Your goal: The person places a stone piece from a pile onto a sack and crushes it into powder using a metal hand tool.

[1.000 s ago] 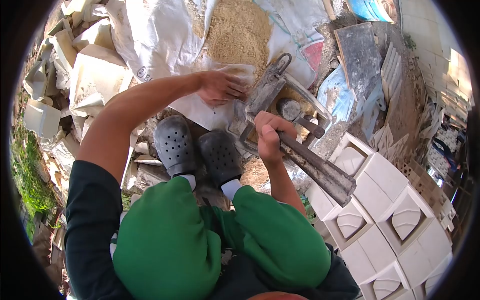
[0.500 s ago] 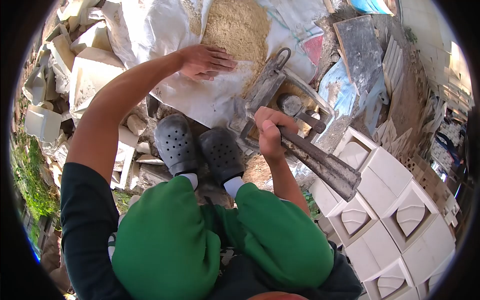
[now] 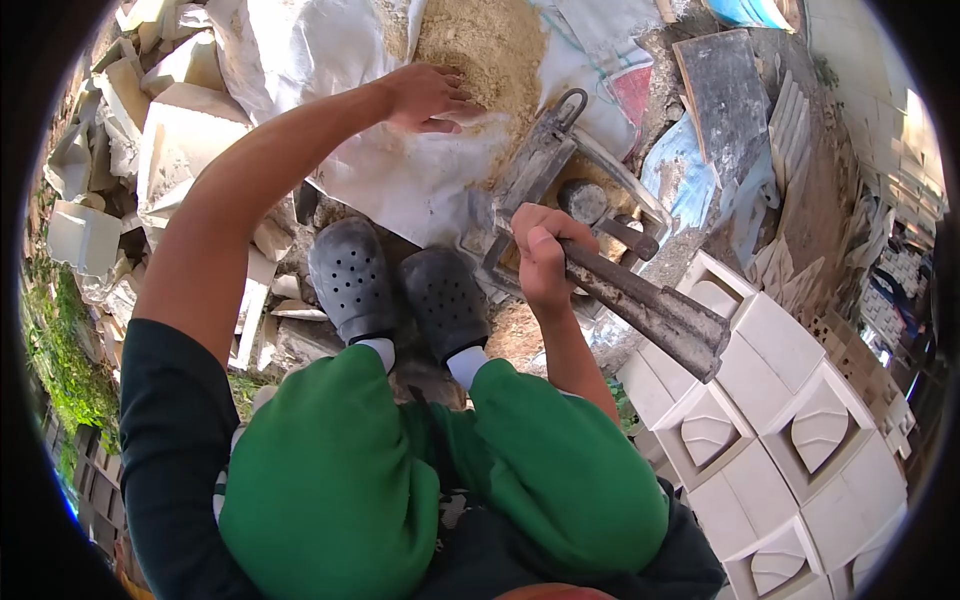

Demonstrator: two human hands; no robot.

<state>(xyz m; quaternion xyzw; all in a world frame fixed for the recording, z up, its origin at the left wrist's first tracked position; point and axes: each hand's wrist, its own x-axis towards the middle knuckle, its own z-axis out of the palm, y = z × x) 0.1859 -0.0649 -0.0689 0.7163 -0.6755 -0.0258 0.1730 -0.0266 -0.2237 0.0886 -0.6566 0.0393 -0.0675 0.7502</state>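
1. Right hand (image 3: 548,245): grip closed around a metal bar (image 3: 650,305), whose thick end points away, above pale blocks (image 3: 765,370).
2. Left hand (image 3: 425,98): grip open, fingers slightly apart, at the edge of the sand (image 3: 480,45), over white sacking (image 3: 385,185).
3. Metal mould frame (image 3: 530,165): just beyond the right grip.

We can't see the far end of the sand pile (image 3: 480,45), it's cut off up top, and the left hand's (image 3: 430,98) fingertips are kinda lost against it.
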